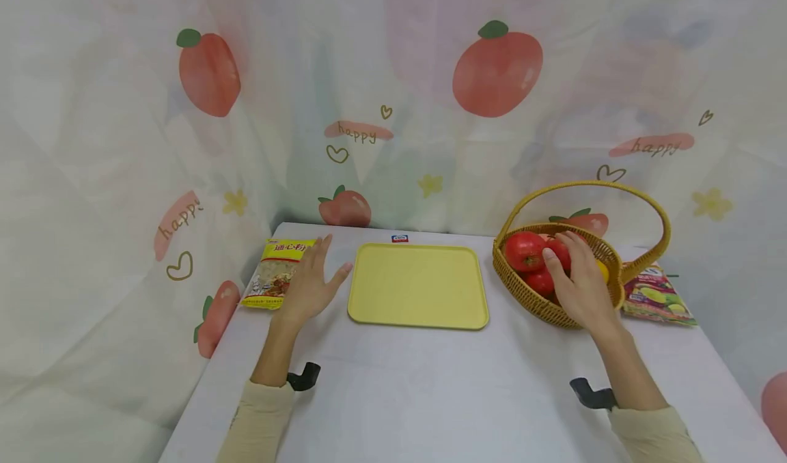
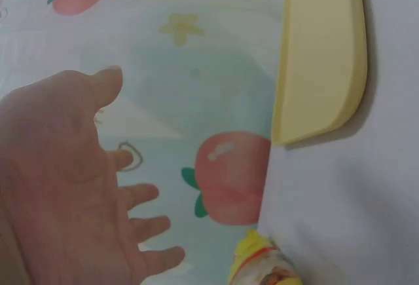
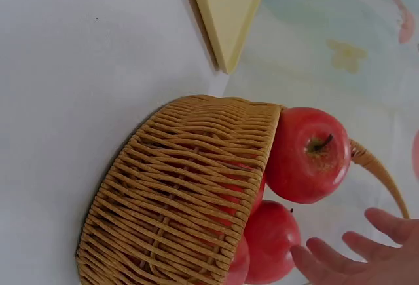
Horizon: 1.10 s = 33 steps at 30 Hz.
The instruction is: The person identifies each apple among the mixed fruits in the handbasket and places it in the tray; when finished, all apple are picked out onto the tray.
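Observation:
My right hand (image 1: 581,289) reaches over the wicker basket (image 1: 535,299) on the right, fingers spread close above red apples. In the right wrist view its fingertips come right beside one red apple (image 3: 272,242); a larger apple (image 3: 311,154) sits higher at the basket's rim. A bit of yellow fruit (image 1: 603,272) peeks out behind the hand, which hides part of the contents. My left hand (image 1: 307,292) is held with straight, spread fingers and an empty palm. It overlaps a yellow food packet (image 1: 270,278) in the head view.
A shallow yellow tray (image 1: 418,285) lies between the hands, with a small blue-and-red label (image 1: 399,238) behind it. Right of the basket is a purple-and-green packet (image 1: 658,296). The basket's tall arched handle (image 1: 584,183) rises above it. A printed curtain (image 1: 418,74) hangs behind the white table (image 1: 430,388).

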Available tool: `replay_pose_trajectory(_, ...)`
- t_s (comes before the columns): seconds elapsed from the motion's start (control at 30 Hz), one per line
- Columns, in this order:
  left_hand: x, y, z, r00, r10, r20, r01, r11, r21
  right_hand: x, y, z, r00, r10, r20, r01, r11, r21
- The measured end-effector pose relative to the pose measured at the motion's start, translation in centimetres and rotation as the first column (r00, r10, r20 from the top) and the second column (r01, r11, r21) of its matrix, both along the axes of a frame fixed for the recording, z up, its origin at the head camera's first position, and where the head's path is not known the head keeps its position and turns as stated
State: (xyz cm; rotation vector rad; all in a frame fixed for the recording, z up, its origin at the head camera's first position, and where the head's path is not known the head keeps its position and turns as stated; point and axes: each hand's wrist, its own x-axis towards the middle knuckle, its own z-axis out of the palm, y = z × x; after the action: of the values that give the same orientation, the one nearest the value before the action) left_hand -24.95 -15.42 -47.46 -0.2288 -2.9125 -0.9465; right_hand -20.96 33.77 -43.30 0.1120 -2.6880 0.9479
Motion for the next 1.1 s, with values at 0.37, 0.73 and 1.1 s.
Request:
replay_pose_trajectory(0.37,-0.7,-0.3,-1.4,0.99,-0.105,0.097,0.057,0.914,0.401,-1.5,0.2,-0.1,0.997,-0.018,0.069,0.027,0.991,-0.134)
replay_pose_trajectory(0.73,-1.7,-0.1,-2.9,0.973,-0.145,0.181,-0.018,0.731,0.682,-3.4,0.4,-0.2,0.984,0.054,0.168,-0.007,0.964,-0.267)
replay_pose_trajectory(1.1,-3.2,0.1,-5.3,0.952,-0.141,0.273,-0.138,0.599,0.789,-4.2,2.1,-0.8,0.951,0.112,0.287,-0.001,0.932,-0.361)
